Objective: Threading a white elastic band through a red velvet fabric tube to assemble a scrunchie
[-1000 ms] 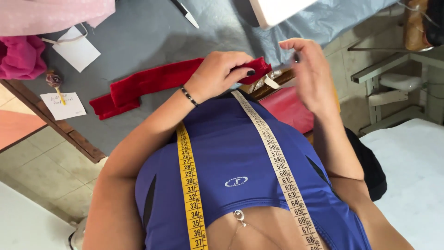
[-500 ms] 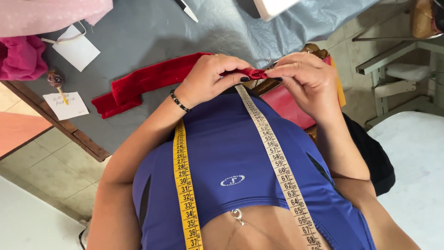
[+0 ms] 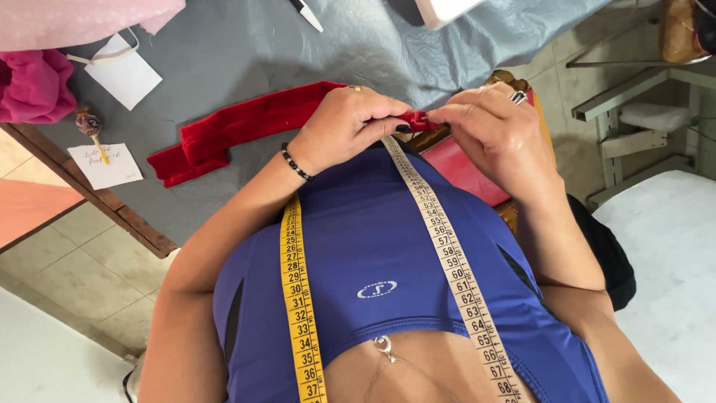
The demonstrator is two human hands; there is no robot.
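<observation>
— What's the biggest thing down there?

— The table point(image 3: 246, 52), draped in a grey cloth, with its wooden edge running down the left side. On it lies the red velvet strip point(image 3: 246, 127) — long and narrow, with its long axis running from lower left, near the table edge, up to the right toward the hands.

— And which end do the hands have?

— The right-hand end. The left hand point(image 3: 350, 127) rests on top of the strip and pinches its tip between thumb and fingers. The right hand point(image 3: 492, 142) meets it from the other side, fingertips closed on the same small red end. So the tip sits squeezed between the two hands, and the rest of the strip trails away to the left of the left hand, flat on the cloth.

— Anything else about?

— A yellow measuring tape point(image 3: 298, 298) hangs round the neck, down over a blue top. A pink fabric bundle point(image 3: 30, 86) sits at the far left — then a white card point(image 3: 123, 71) and a small paper note point(image 3: 104, 164) near the table edge.
</observation>
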